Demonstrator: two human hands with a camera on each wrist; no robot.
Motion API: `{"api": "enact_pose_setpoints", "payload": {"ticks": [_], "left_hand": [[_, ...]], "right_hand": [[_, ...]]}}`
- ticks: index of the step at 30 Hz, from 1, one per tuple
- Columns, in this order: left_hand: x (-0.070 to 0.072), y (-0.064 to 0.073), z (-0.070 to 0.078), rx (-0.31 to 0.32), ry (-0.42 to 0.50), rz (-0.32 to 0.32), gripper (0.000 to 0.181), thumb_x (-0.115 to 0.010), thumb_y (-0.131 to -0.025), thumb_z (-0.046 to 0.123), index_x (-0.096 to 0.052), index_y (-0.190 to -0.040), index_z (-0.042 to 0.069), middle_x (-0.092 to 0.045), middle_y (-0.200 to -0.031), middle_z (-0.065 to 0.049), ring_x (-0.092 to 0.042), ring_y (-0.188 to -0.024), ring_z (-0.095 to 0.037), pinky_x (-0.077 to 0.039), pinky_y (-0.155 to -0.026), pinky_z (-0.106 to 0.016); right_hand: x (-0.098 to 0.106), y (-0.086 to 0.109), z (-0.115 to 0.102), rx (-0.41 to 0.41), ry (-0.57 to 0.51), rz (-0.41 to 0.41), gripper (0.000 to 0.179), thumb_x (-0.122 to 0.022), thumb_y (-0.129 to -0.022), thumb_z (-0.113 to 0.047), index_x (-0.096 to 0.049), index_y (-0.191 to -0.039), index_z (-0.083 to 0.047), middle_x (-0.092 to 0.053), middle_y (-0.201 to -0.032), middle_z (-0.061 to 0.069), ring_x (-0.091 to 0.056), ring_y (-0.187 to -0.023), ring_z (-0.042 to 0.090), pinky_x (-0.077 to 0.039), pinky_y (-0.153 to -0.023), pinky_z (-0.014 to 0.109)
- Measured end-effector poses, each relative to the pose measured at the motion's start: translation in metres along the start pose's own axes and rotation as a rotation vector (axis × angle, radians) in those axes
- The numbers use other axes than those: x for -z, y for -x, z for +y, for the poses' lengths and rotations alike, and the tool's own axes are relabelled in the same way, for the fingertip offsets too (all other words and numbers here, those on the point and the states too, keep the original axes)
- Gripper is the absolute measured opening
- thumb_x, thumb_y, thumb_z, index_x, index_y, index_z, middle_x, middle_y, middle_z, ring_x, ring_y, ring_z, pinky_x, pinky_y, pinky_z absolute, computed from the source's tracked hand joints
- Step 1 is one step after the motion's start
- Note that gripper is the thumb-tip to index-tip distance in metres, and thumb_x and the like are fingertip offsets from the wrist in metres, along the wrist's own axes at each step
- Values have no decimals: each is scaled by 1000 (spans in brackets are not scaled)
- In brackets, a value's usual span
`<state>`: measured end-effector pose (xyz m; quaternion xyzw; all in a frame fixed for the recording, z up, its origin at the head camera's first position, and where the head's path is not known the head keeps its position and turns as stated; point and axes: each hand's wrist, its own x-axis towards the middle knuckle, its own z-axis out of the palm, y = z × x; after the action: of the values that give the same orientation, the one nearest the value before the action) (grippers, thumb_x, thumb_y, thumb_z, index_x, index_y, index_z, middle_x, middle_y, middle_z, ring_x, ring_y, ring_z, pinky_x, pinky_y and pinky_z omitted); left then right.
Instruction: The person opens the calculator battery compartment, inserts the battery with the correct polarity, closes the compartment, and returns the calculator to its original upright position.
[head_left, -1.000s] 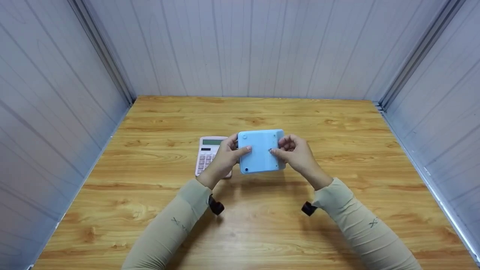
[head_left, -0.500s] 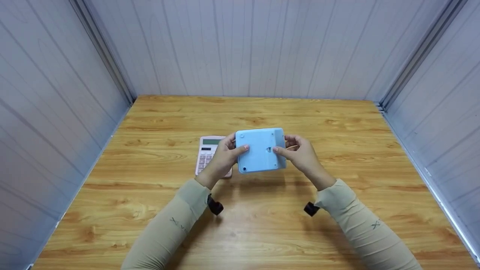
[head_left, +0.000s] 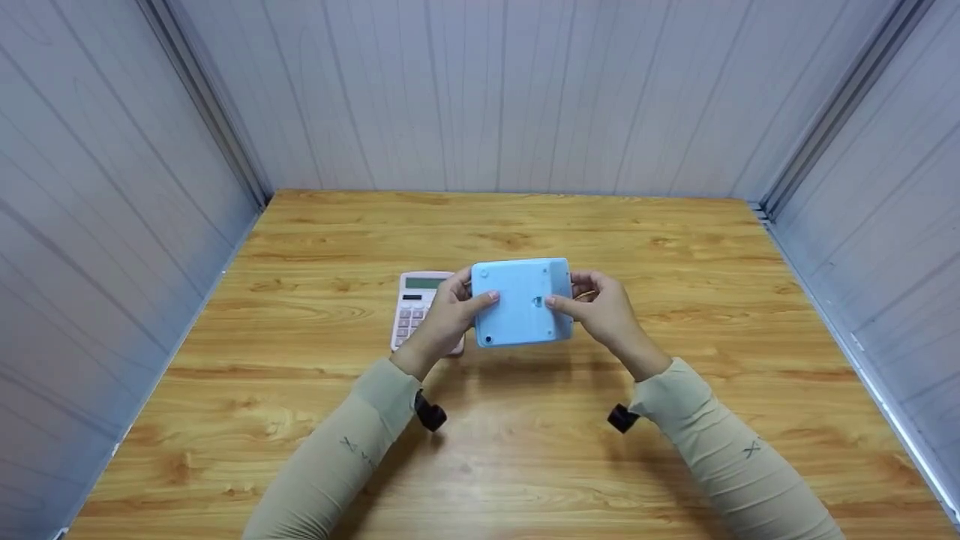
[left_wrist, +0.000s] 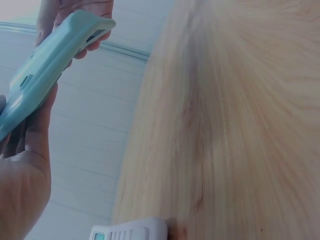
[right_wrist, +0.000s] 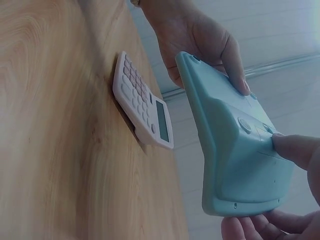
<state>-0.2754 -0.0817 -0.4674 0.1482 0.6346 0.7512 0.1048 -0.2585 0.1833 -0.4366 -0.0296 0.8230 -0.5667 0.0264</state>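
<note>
A light-blue calculator (head_left: 517, 300) is held up above the table with its back towards the head camera. Small round feet and a little latch notch (head_left: 538, 301) show on that back. My left hand (head_left: 448, 309) grips its left edge, thumb lying on the back and fingers behind. On the opposite edge my right hand (head_left: 606, 309) pinches it, thumb tip beside the notch. The right wrist view shows the thick wedge end of the blue calculator (right_wrist: 250, 165) between thumb and fingers. The keys are hidden from the head camera.
A pink calculator (head_left: 409, 315) lies face up on the wooden table (head_left: 510, 450), partly covered by my left hand and forearm. Pale panel walls (head_left: 465, 97) stand behind and on both sides. A black wrist camera (head_left: 621, 418) hangs below the right cuff.
My right thumb has slid slightly right, off the latch notch, which now shows. The blue calculator has shifted a little to the left; both hands keep hold of it.
</note>
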Motion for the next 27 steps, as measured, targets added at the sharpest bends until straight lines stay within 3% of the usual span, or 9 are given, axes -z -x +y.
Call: {"api": "enact_pose_setpoints", "payload": {"ticks": [5,11,19,27], "left_hand": [[-4,2,4,-65,-172,1,46,-69,-105,12,-57,-149,2,-71,-132,-19,-72,-117,-25,-64,-102,-50],[-11,6,7,-161,-353,-59,48,-68,-106,10,-54,-151,1,-71,-132,-23,-73,-116,-32,-64,-100,-54],[-15,10,8,-227,-489,-99,45,-68,-107,10,-57,-150,3,-71,-136,-21,-74,-121,-36,-64,-98,-56],[-23,12,9,-411,-737,-116,40,-67,-107,8,-60,-147,6,-71,-142,-20,-71,-131,-35,-62,-104,-48]], "right_hand": [[3,-4,10,0,-42,-68,62,-85,-96,-23,-58,-144,5,-63,-129,20,-64,-108,24,-61,-90,29],[4,-7,23,-34,-86,-134,64,-83,-95,-14,-52,-148,6,-61,-139,23,-65,-120,31,-60,-103,37],[0,-7,28,-35,-136,-142,64,-84,-94,-9,-51,-147,5,-63,-140,23,-67,-121,32,-62,-99,32],[-2,-8,31,-43,-156,-111,70,-81,-95,-5,-47,-157,3,-69,-126,18,-69,-104,19,-63,-89,26]]}}
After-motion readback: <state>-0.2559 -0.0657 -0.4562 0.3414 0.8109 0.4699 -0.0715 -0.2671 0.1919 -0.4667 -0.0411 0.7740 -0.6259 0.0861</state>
